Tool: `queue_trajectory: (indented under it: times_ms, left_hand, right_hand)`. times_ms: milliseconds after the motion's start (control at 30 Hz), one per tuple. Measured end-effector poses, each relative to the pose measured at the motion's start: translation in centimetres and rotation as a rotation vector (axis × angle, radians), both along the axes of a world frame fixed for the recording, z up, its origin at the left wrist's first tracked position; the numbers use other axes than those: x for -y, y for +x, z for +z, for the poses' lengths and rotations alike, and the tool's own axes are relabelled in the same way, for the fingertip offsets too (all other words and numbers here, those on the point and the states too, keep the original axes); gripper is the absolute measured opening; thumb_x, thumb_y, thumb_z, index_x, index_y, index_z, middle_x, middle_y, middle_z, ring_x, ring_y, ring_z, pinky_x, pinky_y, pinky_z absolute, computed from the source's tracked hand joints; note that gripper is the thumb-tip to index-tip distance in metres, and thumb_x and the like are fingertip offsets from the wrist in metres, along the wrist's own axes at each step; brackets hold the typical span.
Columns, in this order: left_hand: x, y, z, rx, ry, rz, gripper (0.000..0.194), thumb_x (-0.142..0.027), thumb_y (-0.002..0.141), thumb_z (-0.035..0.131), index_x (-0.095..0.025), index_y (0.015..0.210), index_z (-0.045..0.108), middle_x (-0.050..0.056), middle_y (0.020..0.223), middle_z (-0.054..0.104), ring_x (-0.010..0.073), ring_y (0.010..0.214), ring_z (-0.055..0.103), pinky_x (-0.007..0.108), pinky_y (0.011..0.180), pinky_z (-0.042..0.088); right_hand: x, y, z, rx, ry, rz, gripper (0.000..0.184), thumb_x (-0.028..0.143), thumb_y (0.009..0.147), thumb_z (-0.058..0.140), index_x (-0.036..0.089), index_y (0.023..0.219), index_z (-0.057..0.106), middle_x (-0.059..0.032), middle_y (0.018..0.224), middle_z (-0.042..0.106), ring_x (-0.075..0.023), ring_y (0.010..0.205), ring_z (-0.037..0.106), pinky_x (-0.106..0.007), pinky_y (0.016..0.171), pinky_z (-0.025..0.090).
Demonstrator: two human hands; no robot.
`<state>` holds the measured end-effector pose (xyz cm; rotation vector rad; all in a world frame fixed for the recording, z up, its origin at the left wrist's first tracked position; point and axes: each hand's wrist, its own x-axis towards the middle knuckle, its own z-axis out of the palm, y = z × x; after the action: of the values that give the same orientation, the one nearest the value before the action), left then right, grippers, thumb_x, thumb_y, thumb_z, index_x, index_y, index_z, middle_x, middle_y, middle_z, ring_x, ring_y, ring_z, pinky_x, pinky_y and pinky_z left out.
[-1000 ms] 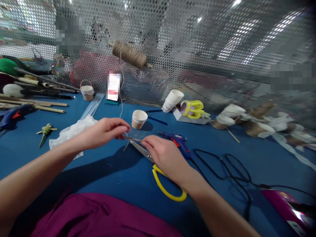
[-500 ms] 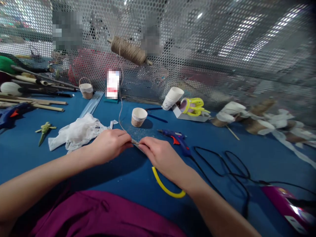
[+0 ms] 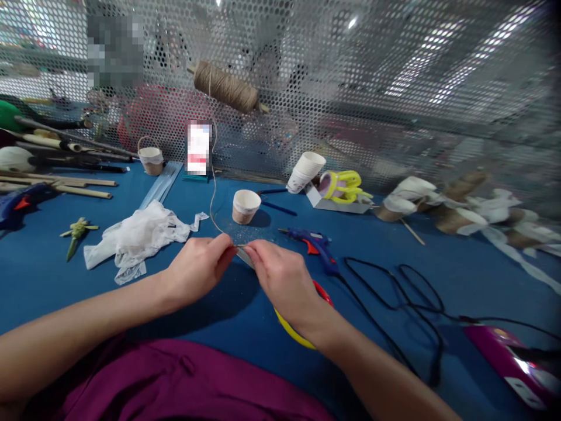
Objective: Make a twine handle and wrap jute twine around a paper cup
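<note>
A strand of brown twine (image 3: 212, 199) hangs from the spool (image 3: 225, 88) on the mesh and runs down to my hands. My left hand (image 3: 197, 269) is closed, pinching the twine by its fingertips. Just to its right, my right hand (image 3: 283, 280) pinches the same strand, with a short stretch showing between them. Scissors with yellow and red handles (image 3: 291, 333) are partly hidden beneath my right hand; a blade shows below the fingertips. Beyond my hands stands a paper cup (image 3: 245, 209) with twine wrapped around its lower part.
A blue glue gun (image 3: 322, 251) lies to the right, its black cord looping toward a purple power strip (image 3: 504, 356). White lace fabric (image 3: 142, 231) lies to the left. Stacked cups (image 3: 307, 171) and a white box (image 3: 339, 203) stand at the back, wrapped cups (image 3: 397, 204) farther right.
Both hands have risen slightly, and the twine between them now looks straighter. My right hand has shifted over the scissors, whose red handle part now shows.
</note>
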<state>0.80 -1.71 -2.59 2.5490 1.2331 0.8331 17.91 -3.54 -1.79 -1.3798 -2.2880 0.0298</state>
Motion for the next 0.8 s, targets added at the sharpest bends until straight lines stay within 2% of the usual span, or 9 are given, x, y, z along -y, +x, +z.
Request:
queue_trajectory:
  times_ms: [67, 200, 267, 367, 633, 800]
  left_hand:
    - [-0.1, -0.1, 0.6, 0.135, -0.268, -0.031, 0.014, -0.022, 0.086, 0.043, -0.014, 0.085, 0.054, 0.001, 0.06, 0.061, 0.0114, 0.052, 0.055, 0.022, 0.05, 0.039]
    - [-0.8, -0.6, 1.6, 0.304, -0.862, -0.237, 0.025, -0.031, 0.088, 0.039, -0.014, 0.077, 0.053, 0.001, 0.059, 0.061, 0.01, 0.052, 0.056, 0.021, 0.051, 0.043]
    - [-1.1, -0.8, 1.6, 0.413, -1.038, -0.293, 0.023, -0.031, 0.087, 0.041, -0.014, 0.077, 0.052, -0.001, 0.057, 0.06, 0.0087, 0.049, 0.055, 0.02, 0.049, 0.042]
    - [-1.5, -0.9, 1.3, 0.553, -1.126, -0.309, 0.022, -0.033, 0.085, 0.047, -0.013, 0.076, 0.052, -0.003, 0.052, 0.059, 0.0068, 0.045, 0.052, 0.018, 0.046, 0.038]
    - [-0.4, -0.3, 0.2, 0.789, -1.206, -0.366, 0.028, -0.04, 0.081, 0.055, -0.013, 0.074, 0.052, -0.003, 0.05, 0.059, 0.0071, 0.044, 0.052, 0.018, 0.043, 0.036]
    - [0.3, 0.5, -0.6, 0.872, -1.219, -0.389, 0.031, -0.044, 0.079, 0.057, -0.014, 0.074, 0.05, -0.002, 0.052, 0.062, 0.0079, 0.043, 0.053, 0.02, 0.048, 0.039]
  right_hand:
    - [-0.2, 0.1, 0.1, 0.046, 0.034, 0.03, 0.031, 0.024, 0.093, 0.033, 0.015, 0.078, 0.059, -0.0084, 0.071, 0.065, -0.0174, 0.065, 0.058, -0.029, 0.061, 0.04]
    - [-0.6, 0.7, 0.5, 0.143, 0.102, 0.13, 0.035, 0.027, 0.093, 0.034, 0.016, 0.075, 0.061, -0.0064, 0.066, 0.063, -0.0174, 0.066, 0.057, -0.028, 0.06, 0.041]
    - [-0.9, 1.1, 0.7, 0.14, 0.152, 0.156, 0.033, 0.03, 0.092, 0.036, 0.015, 0.078, 0.062, -0.0064, 0.067, 0.064, -0.0171, 0.066, 0.057, -0.027, 0.061, 0.043]
    - [-1.2, 1.6, 0.9, 0.094, 0.259, 0.169, 0.028, 0.029, 0.091, 0.041, 0.013, 0.083, 0.063, -0.007, 0.071, 0.066, -0.0169, 0.066, 0.058, -0.027, 0.063, 0.044]
    - [-1.0, 1.4, 0.6, -0.002, 0.449, 0.124, 0.023, 0.018, 0.088, 0.045, 0.013, 0.073, 0.062, -0.0063, 0.065, 0.066, -0.0152, 0.06, 0.061, -0.025, 0.058, 0.045]
    - [-0.9, 1.1, 0.2, -0.065, 0.467, 0.125, 0.021, 0.013, 0.086, 0.046, 0.014, 0.071, 0.061, -0.0057, 0.064, 0.067, -0.014, 0.059, 0.061, -0.023, 0.058, 0.046]
